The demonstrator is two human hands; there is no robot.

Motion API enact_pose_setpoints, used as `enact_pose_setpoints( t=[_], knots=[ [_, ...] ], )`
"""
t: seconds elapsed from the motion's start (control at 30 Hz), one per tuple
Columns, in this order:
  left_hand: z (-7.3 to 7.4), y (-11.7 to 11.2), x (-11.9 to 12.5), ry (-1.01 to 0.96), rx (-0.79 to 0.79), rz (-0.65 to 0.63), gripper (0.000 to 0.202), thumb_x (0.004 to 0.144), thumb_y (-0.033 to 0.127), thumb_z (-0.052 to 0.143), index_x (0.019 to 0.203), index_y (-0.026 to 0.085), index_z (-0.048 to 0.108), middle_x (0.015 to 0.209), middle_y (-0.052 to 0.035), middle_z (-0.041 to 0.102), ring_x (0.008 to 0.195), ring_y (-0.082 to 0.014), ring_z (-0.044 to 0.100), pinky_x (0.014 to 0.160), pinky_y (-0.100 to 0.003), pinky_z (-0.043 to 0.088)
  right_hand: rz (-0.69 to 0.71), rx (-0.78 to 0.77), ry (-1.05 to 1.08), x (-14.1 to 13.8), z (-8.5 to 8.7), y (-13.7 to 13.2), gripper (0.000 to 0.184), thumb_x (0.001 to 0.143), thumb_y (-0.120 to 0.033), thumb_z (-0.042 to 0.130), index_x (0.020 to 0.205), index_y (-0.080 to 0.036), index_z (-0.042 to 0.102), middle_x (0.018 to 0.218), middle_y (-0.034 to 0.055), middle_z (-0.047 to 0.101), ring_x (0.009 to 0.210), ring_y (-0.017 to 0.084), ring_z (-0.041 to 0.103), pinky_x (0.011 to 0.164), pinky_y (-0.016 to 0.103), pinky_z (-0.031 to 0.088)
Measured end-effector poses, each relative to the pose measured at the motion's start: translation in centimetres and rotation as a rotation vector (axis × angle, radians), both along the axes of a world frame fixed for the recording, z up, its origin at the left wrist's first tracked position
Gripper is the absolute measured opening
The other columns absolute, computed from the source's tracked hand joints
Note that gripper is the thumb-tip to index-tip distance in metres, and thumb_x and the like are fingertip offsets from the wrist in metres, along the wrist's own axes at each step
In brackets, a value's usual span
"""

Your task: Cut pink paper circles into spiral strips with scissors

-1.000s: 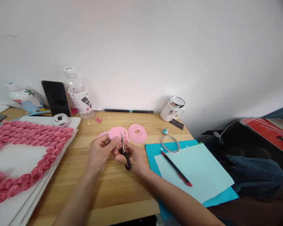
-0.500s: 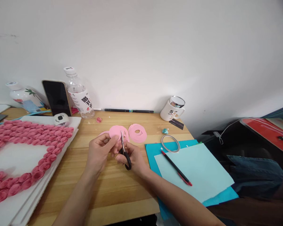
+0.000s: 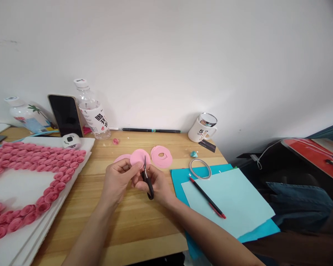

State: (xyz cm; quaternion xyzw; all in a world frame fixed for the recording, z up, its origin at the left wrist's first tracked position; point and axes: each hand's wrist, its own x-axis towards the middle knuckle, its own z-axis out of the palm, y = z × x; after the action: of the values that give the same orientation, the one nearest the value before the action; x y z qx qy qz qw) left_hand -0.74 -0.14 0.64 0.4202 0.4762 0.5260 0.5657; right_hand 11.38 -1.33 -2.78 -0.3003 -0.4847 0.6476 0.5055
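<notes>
The lower edge of the pink paper disc (image 3: 137,156) is hidden behind the fingers, and whether the blades of the scissors (image 3: 147,180) sit in it or only overlap it is hard to tell. Part of the black handles is lost inside the right hand (image 3: 157,184), whose fingers are closed around them. The left hand (image 3: 118,177) pinches the disc between thumb and fingers, above the table (image 3: 144,225) and near its middle. A flat pink paper piece (image 3: 122,157) shows only partly behind the left hand; a pink paper ring (image 3: 166,161) lies just to the disc's right. The board of pink paper flowers (image 3: 24,177) is cut off by the left edge of the view.

The scissors' long axis runs away from the person, tips at the far end and leaning slightly left, handle loop toward the body. The disc's broad face is tilted up toward the camera.

On the clear bottle (image 3: 93,116), 喝 and 开 can be read before the label curves away. The white mug (image 3: 198,130) shows a 5 and a 2; the print on the dark card (image 3: 207,145) beside it is too small to read.
</notes>
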Motion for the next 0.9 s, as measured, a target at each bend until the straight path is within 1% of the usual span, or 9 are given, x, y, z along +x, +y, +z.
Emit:
enact_pose_setpoints(
  t=[0.1,0.23,0.4,0.63,0.77,0.9],
  knots=[
    [0.03,-0.01,0.01,-0.010,0.007,-0.011,0.022,0.065,0.028,0.072,0.054,0.014,0.059,0.042,0.0043,0.053,0.037,-0.0046,0.043,0.038,-0.017,0.033,-0.023,-0.003,-0.036,0.08,-0.22,-0.05,0.047,0.055,-0.046,0.083,0.077,-0.020,0.049,0.069,-0.0005,0.057,0.062,0.014,0.053,0.061,0.027,0.042],
    [-0.03,-0.01,-0.05,-0.021,0.019,-0.016,0.021,0.067,0.027,0.071,0.056,0.014,0.060,0.042,0.0046,0.052,0.036,-0.0045,0.043,0.038,-0.017,0.033,-0.019,-0.032,-0.055,0.15,-0.68,-0.08,0.048,0.055,-0.046,0.083,0.077,-0.020,0.049,0.063,-0.0027,0.053,0.056,0.011,0.047,0.055,0.025,0.037],
    [-0.31,0.02,-0.26,-0.028,0.042,-0.017,0.021,0.069,0.027,0.071,0.057,0.015,0.058,0.040,0.0052,0.052,0.035,-0.0046,0.042,0.038,-0.017,0.033,-0.023,-0.056,-0.057,0.10,-0.48,-0.16,0.047,0.056,-0.046,0.082,0.075,-0.020,0.049,0.063,-0.0034,0.052,0.053,0.009,0.041,0.053,0.022,0.034],
    [-0.18,0.09,-0.21,-0.049,0.052,0.004,0.020,0.069,0.025,0.071,0.057,0.014,0.059,0.041,0.0051,0.052,0.035,-0.0041,0.042,0.037,-0.016,0.033,-0.006,-0.045,0.032,-0.10,-0.11,-0.20,0.043,0.055,-0.041,0.084,0.074,-0.019,0.052,0.063,-0.0036,0.053,0.052,0.008,0.042,0.048,0.020,0.033],
    [0.03,0.11,-0.15,-0.078,0.055,0.033,0.017,0.068,0.023,0.071,0.059,0.014,0.060,0.044,0.0049,0.054,0.036,-0.0042,0.044,0.036,-0.016,0.032,-0.019,-0.066,0.004,-0.04,-0.16,-0.20,0.045,0.052,-0.045,0.084,0.071,-0.019,0.052,0.062,-0.0041,0.053,0.048,0.006,0.041,0.045,0.019,0.032],
    [0.15,0.07,-0.25,-0.118,0.031,0.041,0.019,0.068,0.026,0.071,0.060,0.015,0.058,0.043,0.0053,0.054,0.033,-0.0051,0.043,0.033,-0.016,0.031,-0.009,-0.081,-0.040,0.01,-0.46,-0.25,0.046,0.053,-0.046,0.083,0.072,-0.018,0.052,0.058,-0.0045,0.052,0.047,0.007,0.042,0.044,0.020,0.033]
  ],
)
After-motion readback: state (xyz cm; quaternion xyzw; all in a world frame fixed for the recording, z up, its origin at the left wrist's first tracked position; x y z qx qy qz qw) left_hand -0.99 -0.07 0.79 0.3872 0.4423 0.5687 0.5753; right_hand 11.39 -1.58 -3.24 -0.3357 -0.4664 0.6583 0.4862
